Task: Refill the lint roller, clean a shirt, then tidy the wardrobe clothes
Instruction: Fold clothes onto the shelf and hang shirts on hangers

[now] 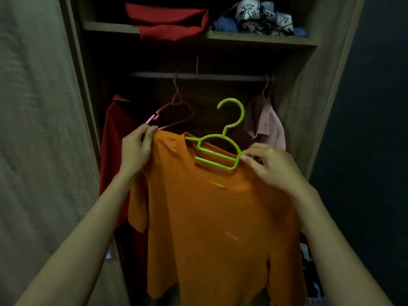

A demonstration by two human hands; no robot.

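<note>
An orange T-shirt (212, 228) hangs in front of the open wardrobe on a green plastic hanger (223, 149), whose hook points up and is free of the rail. My left hand (136, 149) pinches the shirt's left shoulder at its top corner. My right hand (271, 164) pinches the right end of the green hanger together with the shirt's right shoulder. The hanger sits tilted inside the neck opening, its left arm hidden under the fabric.
The wardrobe rail (198, 76) carries an empty pink hanger (174, 109), a red garment (114, 151) at the left and a pink shirt (267, 124) at the right. On the shelf (110, 26) above lie a folded red cloth (170, 21) and patterned clothes (262, 16).
</note>
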